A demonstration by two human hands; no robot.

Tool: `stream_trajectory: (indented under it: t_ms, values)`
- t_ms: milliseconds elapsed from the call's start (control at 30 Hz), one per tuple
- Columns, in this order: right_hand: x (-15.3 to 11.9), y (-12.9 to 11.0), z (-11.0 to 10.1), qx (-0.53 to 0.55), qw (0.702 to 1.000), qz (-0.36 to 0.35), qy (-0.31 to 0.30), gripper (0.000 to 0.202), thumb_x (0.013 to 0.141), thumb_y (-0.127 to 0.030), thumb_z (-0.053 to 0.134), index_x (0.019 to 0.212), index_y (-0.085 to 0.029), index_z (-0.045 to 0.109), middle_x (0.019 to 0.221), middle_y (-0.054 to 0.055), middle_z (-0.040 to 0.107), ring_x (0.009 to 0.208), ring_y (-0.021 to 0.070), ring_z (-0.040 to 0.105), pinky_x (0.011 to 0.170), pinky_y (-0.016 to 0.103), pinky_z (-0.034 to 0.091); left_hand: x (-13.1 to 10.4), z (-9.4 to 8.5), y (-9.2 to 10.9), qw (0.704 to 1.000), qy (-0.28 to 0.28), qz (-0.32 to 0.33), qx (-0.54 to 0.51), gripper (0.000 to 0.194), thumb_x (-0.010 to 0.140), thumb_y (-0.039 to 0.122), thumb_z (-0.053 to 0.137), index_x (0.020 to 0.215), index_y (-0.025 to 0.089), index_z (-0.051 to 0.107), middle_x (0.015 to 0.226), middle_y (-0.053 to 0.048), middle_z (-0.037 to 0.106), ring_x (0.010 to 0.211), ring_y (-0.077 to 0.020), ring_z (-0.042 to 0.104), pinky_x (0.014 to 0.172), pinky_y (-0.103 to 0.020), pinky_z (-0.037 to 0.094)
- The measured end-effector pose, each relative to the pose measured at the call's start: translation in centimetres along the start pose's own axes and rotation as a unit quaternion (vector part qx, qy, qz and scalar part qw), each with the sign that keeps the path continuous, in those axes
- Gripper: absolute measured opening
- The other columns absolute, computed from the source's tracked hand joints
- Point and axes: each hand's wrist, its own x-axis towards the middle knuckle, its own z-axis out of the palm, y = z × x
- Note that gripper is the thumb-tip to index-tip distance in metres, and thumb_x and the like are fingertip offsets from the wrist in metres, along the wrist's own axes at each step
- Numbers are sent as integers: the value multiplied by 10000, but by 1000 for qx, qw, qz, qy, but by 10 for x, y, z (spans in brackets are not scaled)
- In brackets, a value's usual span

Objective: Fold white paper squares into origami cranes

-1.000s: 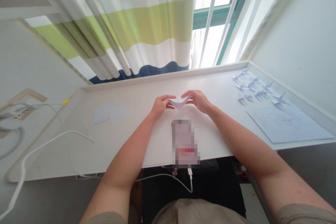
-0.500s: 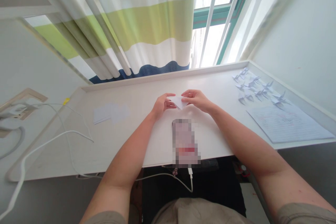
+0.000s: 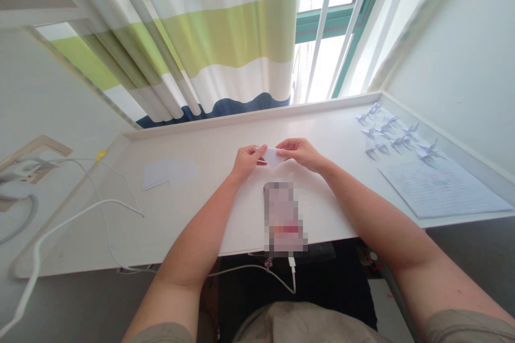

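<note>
A small folded piece of white paper [image 3: 273, 157] is held between my two hands, just above the desk. My left hand [image 3: 247, 162] pinches its left end, with the thumb lying on top. At the other end, my right hand [image 3: 300, 153] grips the paper between thumb and fingers. The fingers partly cover both ends, so the exact fold is hard to make out. Below the hands, a phone [image 3: 281, 214], blurred by pixels, lies on the white desk [image 3: 225, 139].
Several folded paper cranes [image 3: 396, 134] stand at the back right, behind a stack of written sheets [image 3: 442, 193]. Loose white paper squares [image 3: 164, 172] lie to the left. A white cable [image 3: 72, 220] crosses the left side; another charging cable [image 3: 293, 273] hangs from the phone.
My left thumb has moved onto the top of the paper's left end. The paper's lower point looks blunter and its outline has shifted slightly. My right hand has barely moved.
</note>
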Motion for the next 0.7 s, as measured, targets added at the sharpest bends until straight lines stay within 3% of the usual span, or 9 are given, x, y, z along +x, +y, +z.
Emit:
stream_trajectory:
  t_ms: [200,433,567,700]
  values:
    - [-1,-1,-2,6,1000,11,-24,427,671,-482,980,930,-181,824,901,78,818,819,210,741,769,361,590,0,0,1,1000,-5,6,-1,630,674,737,893,792,138,736,764,-52,746,720,-175,713,650,-319,636]
    - [-5,-1,1,-23,994,40,-97,402,800,-560,877,920,-180,821,859,62,791,738,175,688,664,304,520,-2,3,2,999,-5,42,6,527,682,591,949,872,161,711,701,-7,699,646,-128,628,582,-257,538]
    - [-4,1,6,-30,998,15,-54,479,788,-655,848,866,-185,803,748,30,740,645,148,603,583,284,435,-4,7,4,999,-12,35,-27,609,705,583,945,1062,188,649,823,-1,721,694,-123,652,615,-245,526]
    - [-1,1,9,21,999,-19,32,510,718,-683,880,821,-197,763,759,27,741,675,161,615,617,300,452,-7,8,5,998,-68,-17,-4,586,732,614,921,1006,164,665,974,-76,773,765,-159,732,669,-266,539]
